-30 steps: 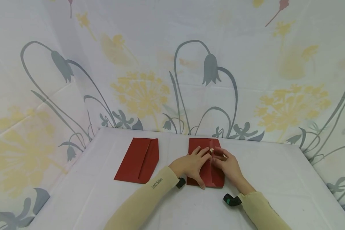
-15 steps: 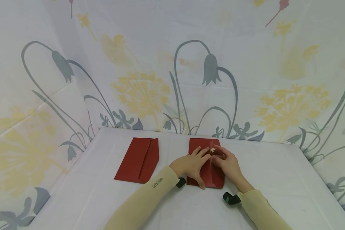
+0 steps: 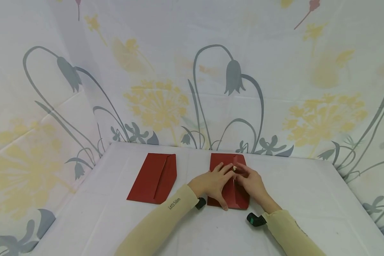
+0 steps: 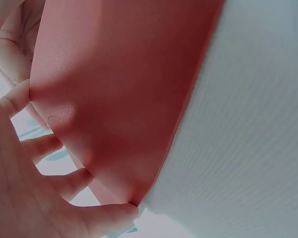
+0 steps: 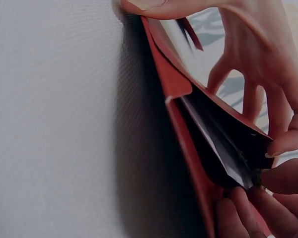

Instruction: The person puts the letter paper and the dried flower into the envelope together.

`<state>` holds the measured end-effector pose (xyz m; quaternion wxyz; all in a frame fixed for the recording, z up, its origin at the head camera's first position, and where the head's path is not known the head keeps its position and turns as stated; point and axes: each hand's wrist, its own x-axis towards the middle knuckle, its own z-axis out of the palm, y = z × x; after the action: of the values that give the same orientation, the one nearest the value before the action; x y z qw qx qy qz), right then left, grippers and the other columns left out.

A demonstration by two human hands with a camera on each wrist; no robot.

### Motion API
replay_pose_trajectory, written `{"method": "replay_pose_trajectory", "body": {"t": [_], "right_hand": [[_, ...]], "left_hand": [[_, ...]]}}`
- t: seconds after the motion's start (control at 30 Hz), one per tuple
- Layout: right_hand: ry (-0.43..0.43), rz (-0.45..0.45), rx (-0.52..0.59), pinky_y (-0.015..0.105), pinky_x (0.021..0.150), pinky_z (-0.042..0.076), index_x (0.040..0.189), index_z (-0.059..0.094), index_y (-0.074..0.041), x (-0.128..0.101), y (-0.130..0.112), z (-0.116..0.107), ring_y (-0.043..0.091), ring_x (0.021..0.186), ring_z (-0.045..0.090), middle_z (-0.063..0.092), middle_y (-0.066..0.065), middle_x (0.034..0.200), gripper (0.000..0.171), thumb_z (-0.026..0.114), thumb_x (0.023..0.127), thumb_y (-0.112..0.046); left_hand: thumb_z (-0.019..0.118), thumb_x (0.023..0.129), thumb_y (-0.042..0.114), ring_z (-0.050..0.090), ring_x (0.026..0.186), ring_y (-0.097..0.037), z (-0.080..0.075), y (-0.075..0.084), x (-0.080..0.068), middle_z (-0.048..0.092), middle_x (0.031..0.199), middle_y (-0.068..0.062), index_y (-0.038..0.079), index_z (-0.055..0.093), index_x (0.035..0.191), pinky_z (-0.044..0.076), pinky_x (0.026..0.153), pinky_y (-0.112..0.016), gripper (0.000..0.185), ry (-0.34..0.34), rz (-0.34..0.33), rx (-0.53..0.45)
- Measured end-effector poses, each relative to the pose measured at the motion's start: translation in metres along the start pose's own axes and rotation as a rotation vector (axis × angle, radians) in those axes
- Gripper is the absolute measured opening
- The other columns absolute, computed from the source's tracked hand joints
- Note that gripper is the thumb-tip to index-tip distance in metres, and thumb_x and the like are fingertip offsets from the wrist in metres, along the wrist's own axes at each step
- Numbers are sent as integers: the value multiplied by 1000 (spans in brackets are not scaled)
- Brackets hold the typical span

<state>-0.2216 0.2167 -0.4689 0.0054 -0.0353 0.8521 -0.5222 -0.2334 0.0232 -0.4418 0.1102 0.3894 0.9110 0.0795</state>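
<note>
Your left hand (image 3: 212, 184) lies flat with spread, straight fingers on the dark red paper envelope (image 3: 229, 199) that rests on the white cloth-covered table (image 3: 307, 199), towards the far edge and a little right of the middle. It presses the left part of the envelope down. Your right hand (image 3: 250, 184) is on the right part, and its fingertips (image 5: 280, 147) pinch the edge of the envelope flap (image 5: 228, 144), which stands lifted; a small pale piece (image 3: 235, 167) shows between your two hands, but what it is I cannot tell. A second dark red envelope (image 3: 153, 177) lies flat, well apart to the left, its flap folded down.
</note>
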Motion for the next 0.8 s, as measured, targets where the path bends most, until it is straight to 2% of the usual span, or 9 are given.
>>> {"method": "replay_pose_trajectory", "body": {"t": [0.17,0.3,0.5,0.63,0.8], "right_hand": [[-1,37,75,35,91,54,140,52,-1,0,2,0,32,115,63,61,21,131,43,58,99,-10],[1,21,35,34,90,53,135,57,0,-1,3,-1,29,112,61,61,19,127,38,59,99,-13],[-36,-6,35,39,95,52,139,52,2,0,1,-1,32,116,58,58,21,131,43,59,100,-13],[-47,-4,54,37,96,51,141,51,1,1,5,-2,32,118,58,59,21,132,44,58,100,-12],[-61,-15,135,32,93,52,144,48,0,-1,8,-2,32,117,57,57,22,135,45,57,100,-9]], "left_hand": [[84,63,64,9,150,-38,-1,-1,0,8,166,-2,29,31,147,42,104,-51,105,0,11,-8],[84,62,65,10,150,-39,-3,-1,0,7,166,-3,28,32,146,42,105,-51,105,1,20,1],[84,63,66,10,150,-39,-4,-1,0,8,166,-3,28,33,145,42,105,-51,104,1,20,3],[84,63,65,9,150,-39,-3,0,0,8,166,-3,27,33,145,41,105,-52,103,-1,20,-8],[84,64,63,9,150,-39,-3,1,-1,8,166,-3,27,35,143,41,105,-53,100,-8,9,-19]]}}
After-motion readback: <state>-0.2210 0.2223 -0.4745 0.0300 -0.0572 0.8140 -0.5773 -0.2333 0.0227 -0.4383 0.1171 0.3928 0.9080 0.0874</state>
